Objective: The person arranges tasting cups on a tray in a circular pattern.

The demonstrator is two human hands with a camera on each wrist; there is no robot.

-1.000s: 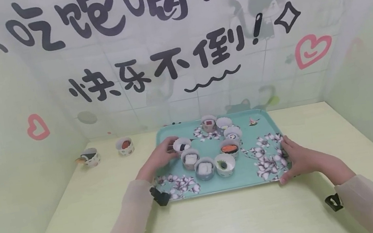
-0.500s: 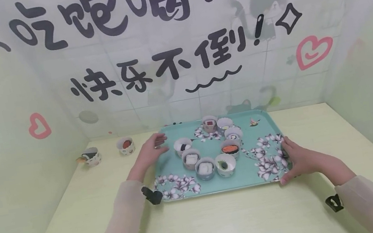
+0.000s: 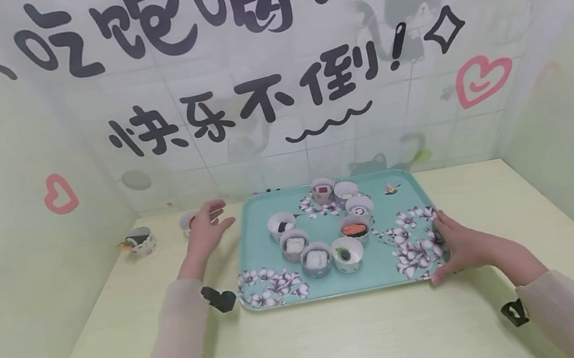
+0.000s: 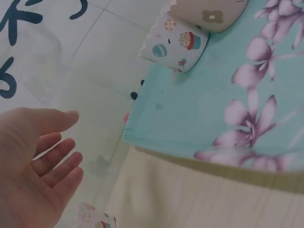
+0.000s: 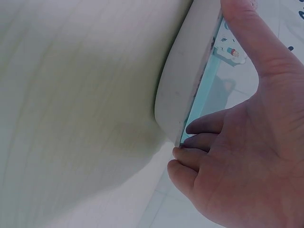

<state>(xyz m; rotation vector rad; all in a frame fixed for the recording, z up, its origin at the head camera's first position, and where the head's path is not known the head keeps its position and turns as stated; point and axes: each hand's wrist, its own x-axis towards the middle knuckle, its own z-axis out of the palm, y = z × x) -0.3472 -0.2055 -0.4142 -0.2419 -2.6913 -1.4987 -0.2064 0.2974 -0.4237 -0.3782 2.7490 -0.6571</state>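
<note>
My left hand [image 3: 206, 232] hovers off the left side of a turquoise tray [image 3: 252, 209], holding nothing, with thumb and fingers spread apart. Behind it in the head view is a small patterned paper cup [image 3: 187, 225] with a red piece in it, partly covered by the hand. The right hand [image 3: 466, 244] rests at the tray's front right corner, thumb at the front edge and fingers along the right rim. A ring of small paper cups stands on the tray, among them one with an orange-topped sushi piece [image 3: 354, 230] and one with a white block [image 3: 315, 259].
Another paper cup [image 3: 142, 242] with a black and orange piece stands on the pale table [image 3: 336, 346] at the far left. A printed wall [image 3: 262, 164] rises close behind the tray, and side panels border the table.
My left hand has let go of the tray's leftmost cup and moved left, off the tray, in front of the cup with the red piece. The right hand has stayed put.
</note>
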